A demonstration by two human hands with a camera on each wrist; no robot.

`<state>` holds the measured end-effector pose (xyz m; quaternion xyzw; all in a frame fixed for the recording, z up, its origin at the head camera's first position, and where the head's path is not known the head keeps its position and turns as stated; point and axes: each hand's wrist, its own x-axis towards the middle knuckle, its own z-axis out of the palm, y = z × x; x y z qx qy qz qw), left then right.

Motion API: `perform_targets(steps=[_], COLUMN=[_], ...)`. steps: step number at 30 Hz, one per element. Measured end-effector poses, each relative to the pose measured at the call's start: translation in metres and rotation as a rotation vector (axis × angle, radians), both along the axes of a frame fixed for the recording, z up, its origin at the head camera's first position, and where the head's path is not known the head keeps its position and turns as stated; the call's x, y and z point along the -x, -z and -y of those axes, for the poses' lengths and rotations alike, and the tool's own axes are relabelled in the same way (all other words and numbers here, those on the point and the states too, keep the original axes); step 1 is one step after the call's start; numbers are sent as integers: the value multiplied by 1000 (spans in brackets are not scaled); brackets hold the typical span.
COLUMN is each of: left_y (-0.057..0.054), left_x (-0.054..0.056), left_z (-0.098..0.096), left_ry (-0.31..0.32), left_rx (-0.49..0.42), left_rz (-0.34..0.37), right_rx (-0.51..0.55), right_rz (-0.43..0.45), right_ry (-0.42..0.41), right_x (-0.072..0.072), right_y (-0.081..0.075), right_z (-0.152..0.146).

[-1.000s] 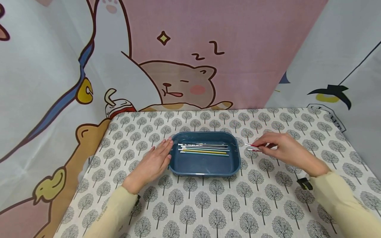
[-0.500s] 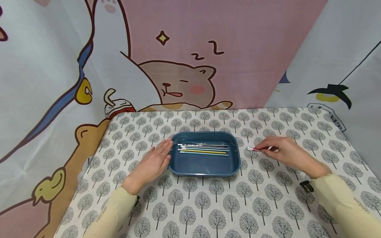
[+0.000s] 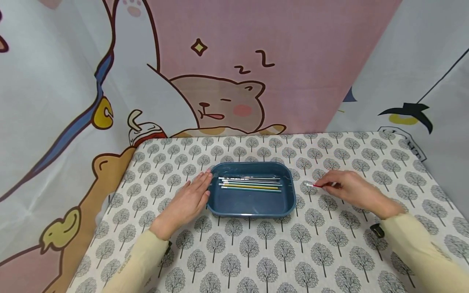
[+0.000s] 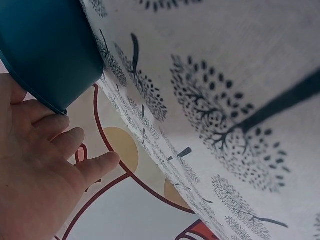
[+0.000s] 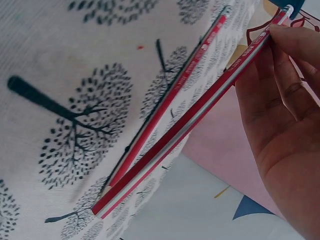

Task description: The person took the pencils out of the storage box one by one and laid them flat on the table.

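My left hand (image 3: 187,202) rests its extended fingers against the left end of a dark blue plastic bin (image 3: 253,214); in the left wrist view the fingers (image 4: 82,167) touch its rim. Several pencils (image 3: 250,186) lie side by side in the bin, eraser ends to the left. To the right of the bin, my right hand (image 3: 349,189) pinches a red-and-silver striped pencil (image 5: 187,120) near its eraser end, between thumb and fingertips. Beside it, a second red pencil (image 5: 167,102) lies on the cloth. In the head view the hand hides most of both.
A white tablecloth (image 3: 271,264) with grey tree prints covers the table. Behind it hangs a cartoon-printed curtain (image 3: 300,73), which also closes off the left and right sides.
My right hand has shifted slightly toward me and right. The two red pencils' eraser ends, seen apart earlier, now appear as one in the head view. My left hand and the bin stay put.
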<state>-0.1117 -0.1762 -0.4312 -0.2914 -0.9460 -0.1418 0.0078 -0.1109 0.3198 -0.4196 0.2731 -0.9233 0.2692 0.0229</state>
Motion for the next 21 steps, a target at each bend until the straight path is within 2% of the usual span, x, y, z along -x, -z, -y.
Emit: perform_targets(steps=[16,21], left_y=[-1,-2], left_x=[0,0], left_z=[-1,-1], left_ry=[-6,0], left_rx=[5,8], left_rz=[3,-3], right_rx=[-75,-90], right_rz=[9,57], right_ry=[-14,-1], right_x=[9,9], right_y=[15,16], right_z=[-2,-1])
